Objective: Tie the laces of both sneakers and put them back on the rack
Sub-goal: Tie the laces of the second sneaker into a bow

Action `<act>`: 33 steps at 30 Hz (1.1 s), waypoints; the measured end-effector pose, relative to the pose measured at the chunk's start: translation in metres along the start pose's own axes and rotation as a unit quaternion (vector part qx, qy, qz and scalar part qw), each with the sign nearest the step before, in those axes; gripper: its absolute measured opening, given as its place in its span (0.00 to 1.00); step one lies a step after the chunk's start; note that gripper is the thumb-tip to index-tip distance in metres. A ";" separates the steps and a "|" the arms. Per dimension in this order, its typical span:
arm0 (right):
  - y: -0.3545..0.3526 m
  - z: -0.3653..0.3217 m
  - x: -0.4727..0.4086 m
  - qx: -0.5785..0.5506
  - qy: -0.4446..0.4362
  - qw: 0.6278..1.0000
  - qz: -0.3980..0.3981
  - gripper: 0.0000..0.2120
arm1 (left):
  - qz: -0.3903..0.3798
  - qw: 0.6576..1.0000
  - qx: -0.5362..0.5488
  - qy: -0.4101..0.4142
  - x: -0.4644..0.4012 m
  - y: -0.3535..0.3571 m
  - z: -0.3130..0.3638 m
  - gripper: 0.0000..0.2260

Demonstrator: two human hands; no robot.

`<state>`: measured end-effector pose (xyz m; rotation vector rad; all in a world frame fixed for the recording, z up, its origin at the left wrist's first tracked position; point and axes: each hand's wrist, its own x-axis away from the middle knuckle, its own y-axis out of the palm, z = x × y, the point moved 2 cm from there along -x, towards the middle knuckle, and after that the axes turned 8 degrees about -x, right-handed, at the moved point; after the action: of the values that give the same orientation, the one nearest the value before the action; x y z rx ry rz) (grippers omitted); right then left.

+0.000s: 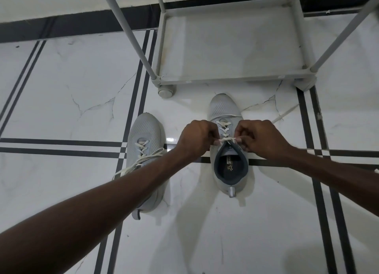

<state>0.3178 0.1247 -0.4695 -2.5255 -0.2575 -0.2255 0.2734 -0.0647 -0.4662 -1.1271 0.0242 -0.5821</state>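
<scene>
Two light grey mesh sneakers stand on the white marble floor [61,89] with black stripes, both in front of the grey metal shoe rack [231,48], with their toes toward it. The right sneaker [225,107] is the nearer one to the rack; its toe lies just before the rack's front bar, between the two front feet. The left sneaker [146,128] stands further from the rack and to the left side of it, near the round front foot [166,90] but apart from it.

The left hand [196,139] and the right hand [260,138] are both over the tongue of the right sneaker. Each hand is closed, and its fingers pinch one end of the white flat lace [226,140], which is stretched tight between the two hands across the top of the dark opening. A crossing of the lace sits in the middle between the hands. One loose end of this lace [285,113] runs away over the floor to the right, toward the rack's right front foot.

On the left sneaker the white lace [141,156] is not tied; its ends hang loose over the side and pass under the left forearm, which crosses above this shoe and hides part of it. The lowest shelf of the rack carries no shoe.
</scene>
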 end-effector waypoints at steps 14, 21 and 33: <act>0.006 0.022 0.009 0.218 -0.027 0.975 -0.036 0.12 | -0.053 0.994 -0.086 0.032 0.023 0.009 -0.029 0.06; -0.024 0.012 0.008 0.103 0.043 0.988 -0.109 0.12 | -0.170 0.984 0.041 -0.014 0.023 -0.012 -0.055 0.02; -0.037 -0.013 0.007 -0.258 0.081 0.947 -0.173 0.04 | -0.214 0.890 0.402 -0.010 0.011 -0.058 -0.035 0.03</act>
<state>0.3150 0.1486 -0.4377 -2.9354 -0.6488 -0.7167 0.2478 -0.1162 -0.4287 -0.3143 -0.4605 -0.8653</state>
